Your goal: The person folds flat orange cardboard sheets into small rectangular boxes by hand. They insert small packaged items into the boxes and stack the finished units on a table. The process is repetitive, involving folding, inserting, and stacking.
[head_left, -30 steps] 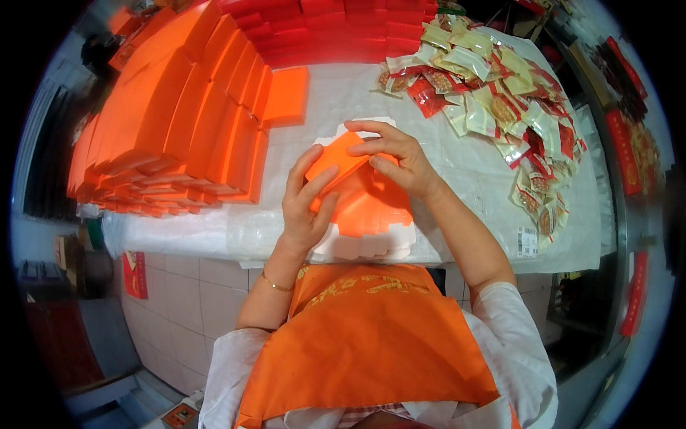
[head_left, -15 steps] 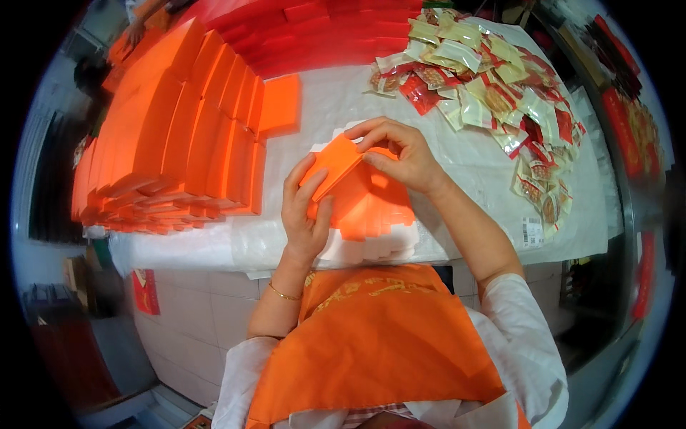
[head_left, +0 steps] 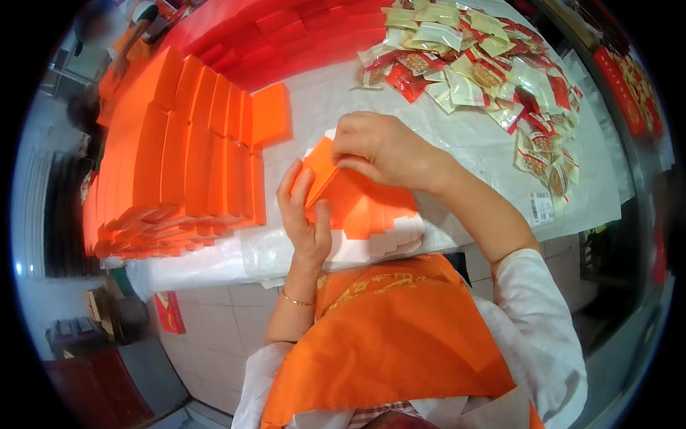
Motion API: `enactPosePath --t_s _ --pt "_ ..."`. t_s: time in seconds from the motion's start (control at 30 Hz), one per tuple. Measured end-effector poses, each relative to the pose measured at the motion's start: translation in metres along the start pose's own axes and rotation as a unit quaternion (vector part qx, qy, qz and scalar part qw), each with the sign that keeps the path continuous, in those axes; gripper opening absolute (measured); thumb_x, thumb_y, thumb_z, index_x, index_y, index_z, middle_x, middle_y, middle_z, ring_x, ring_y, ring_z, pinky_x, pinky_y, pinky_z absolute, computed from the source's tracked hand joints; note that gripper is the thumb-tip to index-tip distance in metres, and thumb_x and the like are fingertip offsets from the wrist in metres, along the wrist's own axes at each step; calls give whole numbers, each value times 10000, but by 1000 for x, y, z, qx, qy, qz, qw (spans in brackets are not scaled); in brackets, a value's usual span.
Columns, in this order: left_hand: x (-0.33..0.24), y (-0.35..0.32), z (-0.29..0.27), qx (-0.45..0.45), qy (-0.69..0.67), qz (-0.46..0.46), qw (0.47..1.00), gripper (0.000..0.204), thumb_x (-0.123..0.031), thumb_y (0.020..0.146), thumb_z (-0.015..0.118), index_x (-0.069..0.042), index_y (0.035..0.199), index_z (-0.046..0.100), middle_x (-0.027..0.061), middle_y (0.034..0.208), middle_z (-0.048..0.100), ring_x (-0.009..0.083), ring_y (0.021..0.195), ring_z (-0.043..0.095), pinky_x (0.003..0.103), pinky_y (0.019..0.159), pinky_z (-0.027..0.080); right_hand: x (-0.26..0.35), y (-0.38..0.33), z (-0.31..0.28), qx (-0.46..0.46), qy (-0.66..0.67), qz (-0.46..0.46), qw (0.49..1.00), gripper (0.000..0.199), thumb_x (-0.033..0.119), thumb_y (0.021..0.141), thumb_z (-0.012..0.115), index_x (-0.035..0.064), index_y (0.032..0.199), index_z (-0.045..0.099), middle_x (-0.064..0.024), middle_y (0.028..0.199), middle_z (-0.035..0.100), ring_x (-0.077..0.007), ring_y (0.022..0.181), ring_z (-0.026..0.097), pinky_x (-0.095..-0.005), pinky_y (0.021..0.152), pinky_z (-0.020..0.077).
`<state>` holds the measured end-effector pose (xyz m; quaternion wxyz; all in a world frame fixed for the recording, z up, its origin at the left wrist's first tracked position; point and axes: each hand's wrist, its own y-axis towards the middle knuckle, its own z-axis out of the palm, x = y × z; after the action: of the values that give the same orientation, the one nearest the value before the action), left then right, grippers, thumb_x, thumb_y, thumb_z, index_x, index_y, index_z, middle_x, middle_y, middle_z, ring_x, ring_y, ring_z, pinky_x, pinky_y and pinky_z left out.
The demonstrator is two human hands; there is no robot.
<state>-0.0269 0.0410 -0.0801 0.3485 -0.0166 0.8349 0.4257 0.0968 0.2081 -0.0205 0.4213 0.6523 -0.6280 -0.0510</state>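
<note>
Orange box (head_left: 319, 170) of thin card is held between the person's two hands, above the near middle of the desk (head_left: 493, 161). Fingers of the left hand (head_left: 309, 220) grasp its left side, the thumb set apart below. Fingers of the right hand (head_left: 382, 146) are bent together in a pinch at its right edge; the fingertips are partly hidden, so I cannot tell which fold or flap lies between them.

Below is a fanned pile of flat blanks (head_left: 361, 220), orange with white margins, close to the near edge. I cannot tell whether the held box touches it.

A hard pinch could crease the thin card, and uneven support from the left could let the box twist. A downward push or a brush of the wrist might slide loose blanks toward the near edge. To the left, stacked orange boxes (head_left: 193, 143) rise high; a bump from the left arm could tip the outer ones. Foil packets (head_left: 486, 75) lie heaped at the far right, well apart from the hands, so they look less exposed.
</note>
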Motion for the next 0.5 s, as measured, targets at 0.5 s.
enactPosePath --t_s 0.5 --pt "-9 12 -4 15 160 107 981 295 48 809 598 -26 1085 673 132 1162 628 319 1160 545 408 983 428 0 -30 19 -101 14 -63 993 292 -30 722 632 66 998 638 -70 951 640 -266 891 602 -359 758 509"
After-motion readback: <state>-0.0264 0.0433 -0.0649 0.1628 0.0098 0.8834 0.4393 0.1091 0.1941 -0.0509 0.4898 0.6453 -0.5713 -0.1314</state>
